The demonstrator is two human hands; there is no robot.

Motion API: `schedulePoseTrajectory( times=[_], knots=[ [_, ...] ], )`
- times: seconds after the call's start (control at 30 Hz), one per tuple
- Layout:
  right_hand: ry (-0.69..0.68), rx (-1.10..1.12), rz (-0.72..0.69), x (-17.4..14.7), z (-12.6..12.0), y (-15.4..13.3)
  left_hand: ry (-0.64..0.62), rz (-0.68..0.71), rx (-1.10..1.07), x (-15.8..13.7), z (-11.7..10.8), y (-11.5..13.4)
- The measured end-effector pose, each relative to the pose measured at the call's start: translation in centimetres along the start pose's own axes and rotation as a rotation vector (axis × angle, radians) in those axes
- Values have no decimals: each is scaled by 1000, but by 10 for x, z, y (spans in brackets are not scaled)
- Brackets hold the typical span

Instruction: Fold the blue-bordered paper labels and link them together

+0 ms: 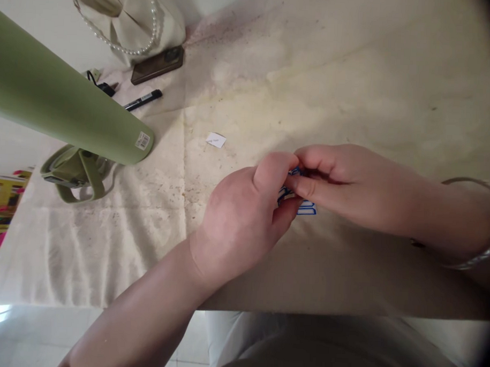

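My left hand (244,215) and my right hand (357,187) meet above the table, with thumbs and fingertips pressed together. Between them is a small blue-and-white printed piece (307,208), mostly covered by the fingers, so its kind does not show. Its blue-outlined lower edge sticks out below the right thumb. Both hands are closed on this piece. A bracelet circles my right wrist. Left of the hands, a small white paper slip (216,140) lies flat on the tablecloth.
A large green tumbler (71,97) stands at the left, beside a green handled lid (79,172). Behind are a black marker (143,99), a dark phone (157,65) and a cream bag (170,20) with a pearl strap. The cream tablecloth (240,97) is wrinkled; its front edge is near my lap.
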State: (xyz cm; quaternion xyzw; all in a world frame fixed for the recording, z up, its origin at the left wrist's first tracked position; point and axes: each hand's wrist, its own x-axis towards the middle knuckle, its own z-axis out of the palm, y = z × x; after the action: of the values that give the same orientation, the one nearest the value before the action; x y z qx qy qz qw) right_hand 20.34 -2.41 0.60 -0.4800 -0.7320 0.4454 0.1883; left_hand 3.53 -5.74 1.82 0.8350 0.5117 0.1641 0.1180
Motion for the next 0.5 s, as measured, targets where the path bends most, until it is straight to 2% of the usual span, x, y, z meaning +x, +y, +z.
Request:
schedulePoseTrajectory(
  times=[0.2, 0.5],
  knots=[
    [-2, -93, -33, -1, 1, 1, -32, -40, 20, -2, 0, 2],
    [1, -121, -28, -2, 1, 1, -36, -5, 37, -3, 0, 1]
  ],
)
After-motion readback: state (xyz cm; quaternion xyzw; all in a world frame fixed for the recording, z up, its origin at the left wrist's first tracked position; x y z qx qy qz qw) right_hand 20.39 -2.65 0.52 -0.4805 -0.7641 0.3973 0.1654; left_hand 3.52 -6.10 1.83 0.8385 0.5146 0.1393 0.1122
